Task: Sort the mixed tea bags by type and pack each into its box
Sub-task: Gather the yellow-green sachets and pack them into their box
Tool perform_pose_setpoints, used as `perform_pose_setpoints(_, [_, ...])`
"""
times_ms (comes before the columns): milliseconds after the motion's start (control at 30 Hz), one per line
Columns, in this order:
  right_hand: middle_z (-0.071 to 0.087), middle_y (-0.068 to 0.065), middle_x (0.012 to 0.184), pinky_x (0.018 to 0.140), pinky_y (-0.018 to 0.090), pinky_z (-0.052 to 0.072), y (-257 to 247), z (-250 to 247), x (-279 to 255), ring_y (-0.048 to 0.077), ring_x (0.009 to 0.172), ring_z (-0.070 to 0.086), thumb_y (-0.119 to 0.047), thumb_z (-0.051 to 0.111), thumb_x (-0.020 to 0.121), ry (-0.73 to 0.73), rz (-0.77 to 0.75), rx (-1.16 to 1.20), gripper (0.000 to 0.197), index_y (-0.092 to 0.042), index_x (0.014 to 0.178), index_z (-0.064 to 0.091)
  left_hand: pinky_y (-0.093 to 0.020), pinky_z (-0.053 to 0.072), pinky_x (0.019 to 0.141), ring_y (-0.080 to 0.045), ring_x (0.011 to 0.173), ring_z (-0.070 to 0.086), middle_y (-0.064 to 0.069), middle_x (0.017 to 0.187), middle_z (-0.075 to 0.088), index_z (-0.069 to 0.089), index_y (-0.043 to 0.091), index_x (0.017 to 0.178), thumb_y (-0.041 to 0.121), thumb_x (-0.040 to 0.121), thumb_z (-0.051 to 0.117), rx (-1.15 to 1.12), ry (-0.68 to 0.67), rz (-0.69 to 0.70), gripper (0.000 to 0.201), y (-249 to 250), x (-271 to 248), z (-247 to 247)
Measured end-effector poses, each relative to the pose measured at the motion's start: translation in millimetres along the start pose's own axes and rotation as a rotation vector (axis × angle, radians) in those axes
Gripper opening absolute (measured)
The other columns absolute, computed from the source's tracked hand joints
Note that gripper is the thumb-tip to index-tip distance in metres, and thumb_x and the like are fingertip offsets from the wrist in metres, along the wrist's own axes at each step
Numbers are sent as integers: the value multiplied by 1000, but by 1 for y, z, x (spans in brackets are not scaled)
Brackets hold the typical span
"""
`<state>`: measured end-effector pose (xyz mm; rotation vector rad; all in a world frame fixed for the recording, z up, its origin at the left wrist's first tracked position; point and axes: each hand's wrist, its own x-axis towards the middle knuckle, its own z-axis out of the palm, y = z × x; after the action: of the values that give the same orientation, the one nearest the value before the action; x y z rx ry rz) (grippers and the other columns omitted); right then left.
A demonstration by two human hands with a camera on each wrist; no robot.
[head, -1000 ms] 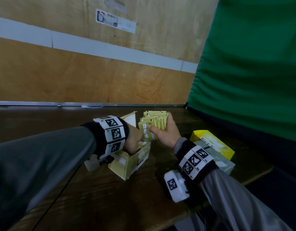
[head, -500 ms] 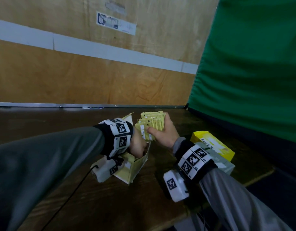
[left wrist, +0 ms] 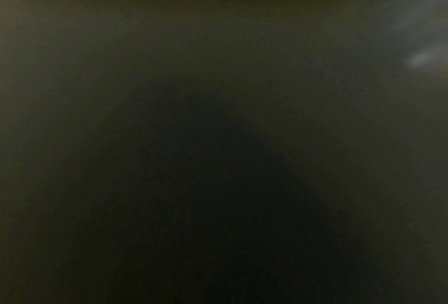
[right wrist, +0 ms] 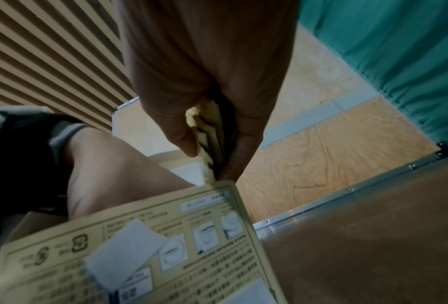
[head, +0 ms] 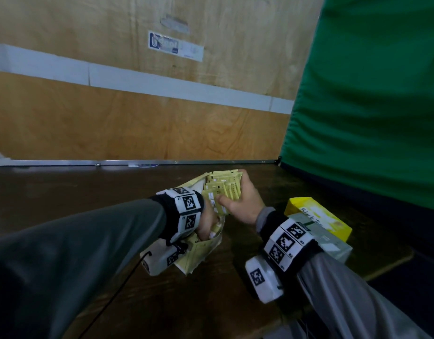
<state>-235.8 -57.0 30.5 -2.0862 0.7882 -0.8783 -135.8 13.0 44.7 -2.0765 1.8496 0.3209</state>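
My right hand (head: 231, 192) grips a fanned stack of yellow tea bags (head: 223, 189) upright above the table. The right wrist view shows the same stack (right wrist: 207, 135) pinched between thumb and fingers of that hand (right wrist: 208, 162). Just below it, a pale yellow tea box (head: 198, 253) stands open and tilted. My left hand (head: 207, 223) reaches down into this box, and the box wall hides its fingers. The printed side of the box (right wrist: 165, 246) fills the lower right wrist view, with the left hand (right wrist: 108, 174) behind it. The left wrist view is dark.
A yellow black-tea box (head: 318, 216) lies on a pale green box (head: 333, 245) at the right, near the table's edge. The dark wooden table (head: 88, 192) meets a plywood wall (head: 137, 123) behind. A green curtain (head: 369, 94) hangs on the right.
My left hand has dropped from beside the stack down into the pale yellow box, and the box has tipped. The right hand has kept hold of the stack with little movement.
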Motion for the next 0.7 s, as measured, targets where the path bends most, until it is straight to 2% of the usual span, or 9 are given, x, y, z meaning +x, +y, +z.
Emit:
perform_pose_setpoints(67, [64,-2,105,84,28,49,-1,-1,0,14,95,63,-11,70,79,2,-3,-22,52,-17,120,39,-34,35,105,-28,135,37,-16,150,32,29,4,146,27,98,48,154,-79,-10,57,1,5,-2])
perform_pose_setpoints(133, [65,-2,106,86,29,50,0,-2,0,14,97,63,-11,70,79,-6,8,-24,51,-20,118,38,-35,34,106,-29,135,37,-18,149,33,28,0,145,26,99,46,192,-132,-26,55,-2,11,-2])
perform_pose_setpoints(333, [63,-4,104,83,24,49,-2,-6,-1,11,96,62,-10,70,79,-21,1,-53,53,-20,119,37,-31,43,98,-26,123,50,-13,136,50,43,5,136,20,90,63,25,-107,116,52,-16,6,-4])
perform_pose_setpoints(433, [63,-3,108,87,26,47,0,-10,-3,11,97,60,-9,70,79,8,17,-56,55,-18,123,39,-35,50,97,-20,109,59,-9,128,59,46,8,135,28,79,73,-169,-88,159,65,-28,1,-5])
perform_pose_setpoints(500, [63,-4,107,85,25,46,0,-11,-3,10,97,60,-8,70,79,10,29,-54,54,-17,123,39,-38,50,98,-21,112,59,-9,129,58,43,10,136,37,76,70,-256,-180,181,71,-31,-2,-9])
perform_pose_setpoints(533, [62,-4,105,85,25,46,0,-11,-3,11,97,60,-9,70,79,6,28,-60,53,-17,121,40,-36,51,95,-20,109,59,-9,126,58,44,8,133,37,80,66,-297,-214,187,64,-30,-4,-12])
perform_pose_setpoints(567, [62,-4,104,84,26,48,0,-12,-2,12,96,61,-9,71,79,1,25,-73,51,-18,118,40,-29,52,86,-17,98,59,-7,116,59,48,6,124,36,84,59,-330,-208,199,52,-30,-8,-16])
perform_pose_setpoints(633, [63,-4,103,83,25,48,-3,-14,-1,13,95,61,-10,71,78,-16,24,-108,49,-18,115,40,-21,43,70,-11,78,49,-2,94,53,52,14,101,42,85,50,-326,-125,217,33,-29,-23,-21])
perform_pose_setpoints(700, [64,-1,108,82,24,47,-6,-17,-1,12,97,61,-10,71,79,-47,42,-133,51,-16,120,40,-29,46,80,-13,90,52,-1,103,55,55,20,106,53,80,56,-188,-29,227,42,-33,-35,-17])
